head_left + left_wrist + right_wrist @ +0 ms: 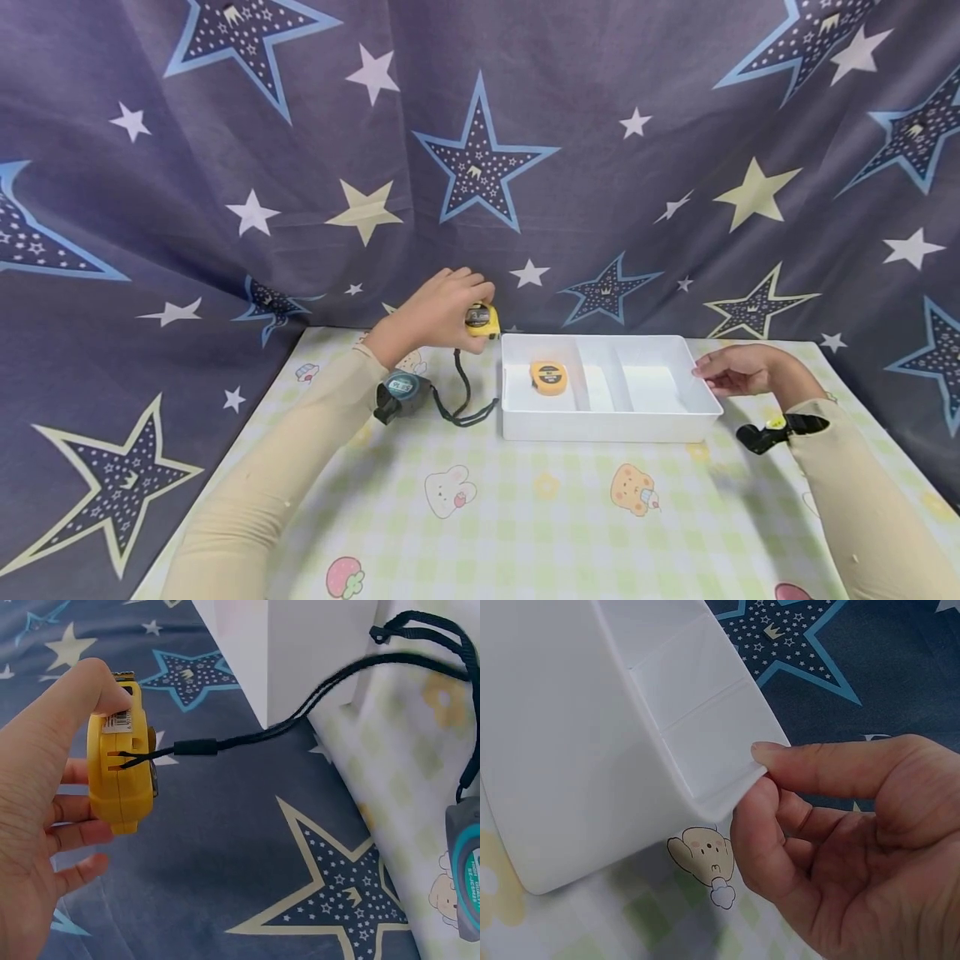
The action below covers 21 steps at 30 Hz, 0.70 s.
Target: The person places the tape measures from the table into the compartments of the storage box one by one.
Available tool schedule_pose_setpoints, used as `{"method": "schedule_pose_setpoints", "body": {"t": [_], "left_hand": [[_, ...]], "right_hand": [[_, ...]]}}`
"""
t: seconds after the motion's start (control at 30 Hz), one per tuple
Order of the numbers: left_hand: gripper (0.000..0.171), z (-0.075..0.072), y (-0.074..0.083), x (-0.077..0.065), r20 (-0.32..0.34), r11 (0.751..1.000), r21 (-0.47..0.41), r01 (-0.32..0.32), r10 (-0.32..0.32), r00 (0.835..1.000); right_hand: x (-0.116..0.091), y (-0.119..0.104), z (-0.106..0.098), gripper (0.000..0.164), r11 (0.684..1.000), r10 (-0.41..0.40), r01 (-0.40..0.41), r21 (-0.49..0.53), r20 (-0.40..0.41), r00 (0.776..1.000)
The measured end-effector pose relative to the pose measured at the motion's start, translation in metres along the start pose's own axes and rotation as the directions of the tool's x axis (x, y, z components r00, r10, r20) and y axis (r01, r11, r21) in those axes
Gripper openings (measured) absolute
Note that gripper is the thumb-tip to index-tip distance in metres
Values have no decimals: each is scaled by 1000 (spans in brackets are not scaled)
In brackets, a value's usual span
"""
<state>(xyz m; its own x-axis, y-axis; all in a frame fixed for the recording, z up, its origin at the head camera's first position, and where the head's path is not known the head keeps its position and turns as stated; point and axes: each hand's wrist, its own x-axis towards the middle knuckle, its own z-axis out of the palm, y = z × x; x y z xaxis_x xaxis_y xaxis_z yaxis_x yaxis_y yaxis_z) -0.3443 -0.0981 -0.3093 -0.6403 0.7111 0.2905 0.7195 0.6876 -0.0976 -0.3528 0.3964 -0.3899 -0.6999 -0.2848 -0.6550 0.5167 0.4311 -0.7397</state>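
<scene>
Left hand (442, 308): pinching the yellow tape (482, 320), thumb on one edge, fingers behind. It is held up just beside the tray's left rear corner, outside the tray (600, 427). Right hand (742, 368): pinching the tray's right wall, thumb inside, fingers outside. Second tape (549, 378), also yellow, lies in the tray's left compartment; none visible in the other two. Grey tape (403, 387) lies on the surface (525, 533), under the left wrist.

Risks, as judged:

1. Snag. The yellow tape's strap (217, 747) hangs down and overlaps the strap of the grey tape (474, 735). Whether they are tangled or merely crossed, cannot tell. If tangled, moving the yellow tape could drag the grey one along or pull the yellow one askew in the fingers.

2. Strap over the rim. It runs close to the tray's left wall; if caught there, it could tug the tape back or leave a loop hanging outside.

3. Slip. The case is rounded and held at the fingertips; a jerk from the strap might twist it loose.

4. Collision. If lowered into the left compartment, it could land on the second tape and sit tilted.

5. Tray shift. The wall looks thin; an uneven pull by the right hand might slide or tip the tray.
</scene>
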Motion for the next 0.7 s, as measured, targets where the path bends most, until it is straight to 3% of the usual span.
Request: {"method": "schedule_pose_setpoints", "body": {"t": [0.7], "left_hand": [[43, 0, 8, 9, 1, 1000, -3, -23, 23, 1000]], "right_hand": [[5, 1, -4, 24, 1000, -8, 8, 5, 29, 1000]]}}
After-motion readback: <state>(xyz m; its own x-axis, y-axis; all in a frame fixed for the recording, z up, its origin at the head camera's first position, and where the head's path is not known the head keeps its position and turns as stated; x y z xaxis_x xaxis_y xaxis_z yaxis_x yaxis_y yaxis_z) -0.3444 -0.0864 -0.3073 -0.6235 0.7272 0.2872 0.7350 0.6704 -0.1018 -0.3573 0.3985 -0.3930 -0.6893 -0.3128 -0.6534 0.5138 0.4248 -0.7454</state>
